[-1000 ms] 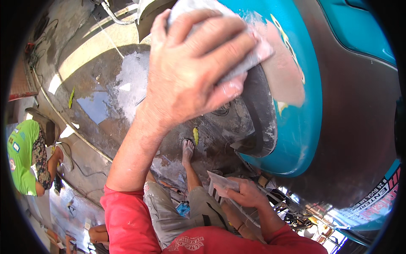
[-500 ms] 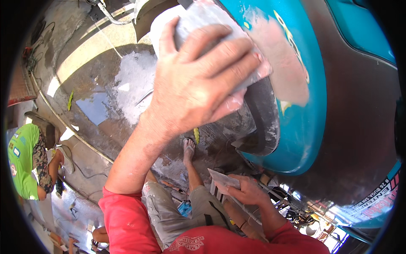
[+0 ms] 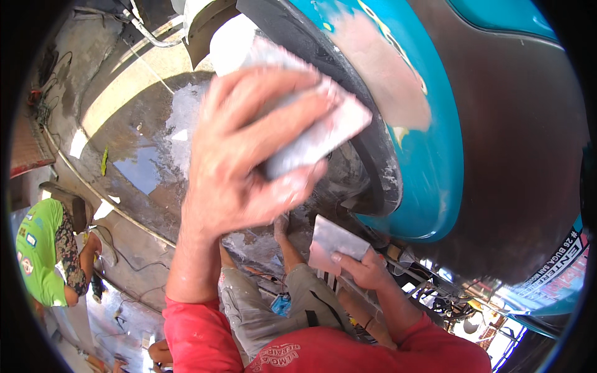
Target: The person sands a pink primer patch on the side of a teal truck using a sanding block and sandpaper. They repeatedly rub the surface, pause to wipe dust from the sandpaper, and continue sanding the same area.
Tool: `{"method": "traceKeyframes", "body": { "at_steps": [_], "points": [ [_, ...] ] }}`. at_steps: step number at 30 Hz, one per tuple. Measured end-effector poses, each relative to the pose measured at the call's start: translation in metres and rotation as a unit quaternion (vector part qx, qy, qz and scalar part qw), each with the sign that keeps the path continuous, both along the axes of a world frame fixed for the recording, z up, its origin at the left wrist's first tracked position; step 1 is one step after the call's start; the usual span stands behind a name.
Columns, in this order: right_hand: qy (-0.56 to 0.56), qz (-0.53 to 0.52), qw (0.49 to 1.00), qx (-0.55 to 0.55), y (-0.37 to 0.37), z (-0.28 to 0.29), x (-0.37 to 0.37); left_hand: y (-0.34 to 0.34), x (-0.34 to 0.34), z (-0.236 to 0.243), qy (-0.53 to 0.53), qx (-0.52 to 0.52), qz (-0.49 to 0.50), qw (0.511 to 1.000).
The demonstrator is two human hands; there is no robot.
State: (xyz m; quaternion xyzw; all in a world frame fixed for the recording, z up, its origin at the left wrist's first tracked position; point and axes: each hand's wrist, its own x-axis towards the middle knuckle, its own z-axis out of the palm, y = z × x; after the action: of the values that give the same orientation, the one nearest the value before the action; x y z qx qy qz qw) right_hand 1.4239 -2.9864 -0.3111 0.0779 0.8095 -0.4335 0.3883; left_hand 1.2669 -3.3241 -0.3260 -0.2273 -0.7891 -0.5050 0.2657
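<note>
Head view: left hand is up close to the camera, clamped on a flat pale plate; fingers lie over the top side, thumb along the lower edge; plate carries pinkish and whitish smears, hand slightly blurred; plate sits in front of the black trim as seen here, left of the pink patch; cannot tell if plate and trim touch.

Right hand is lower and farther off, gripping a grey sheet by its lower right corner; thumb presses on the near face, other fingers mostly hidden; sheet is tilted, pink smear on its left part; it's below the left hand, well apart from the pale plate.

Pink patch lies on the curved teal panel, with yellowish marks along its right edge and lower tip; black trim runs along the panel's left side; a dark brown section adjoins on the right.

Below: red shirt and grey shorts of the wearer; small blue item between the shorts' legs; far left, another person in a green shirt and patterned shorts; a hose crosses the floor, a yellow-green leaf near it.
</note>
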Motion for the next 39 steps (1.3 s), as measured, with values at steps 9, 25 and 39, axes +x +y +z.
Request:
{"method": "traceKeyframes", "body": {
  "at_steps": [9, 25, 39],
  "points": [
    [-0.021, -0.372, 0.883, -0.285, -0.021, -0.012, -0.002, 0.076, 0.166, -0.046, -0.245, 0.257, -0.207, 0.911],
    [-0.012, -0.205, 0.961, -0.186, -0.028, 0.023, -0.01, 0.007, 0.202, -0.08, -0.31, 0.09, -0.008, 0.946],
    [0.021, 0.072, 0.938, -0.339, -0.087, 0.09, -0.035, 0.02, 0.393, 0.029, -0.373, 0.704, 0.052, 0.602]
  ]
}}
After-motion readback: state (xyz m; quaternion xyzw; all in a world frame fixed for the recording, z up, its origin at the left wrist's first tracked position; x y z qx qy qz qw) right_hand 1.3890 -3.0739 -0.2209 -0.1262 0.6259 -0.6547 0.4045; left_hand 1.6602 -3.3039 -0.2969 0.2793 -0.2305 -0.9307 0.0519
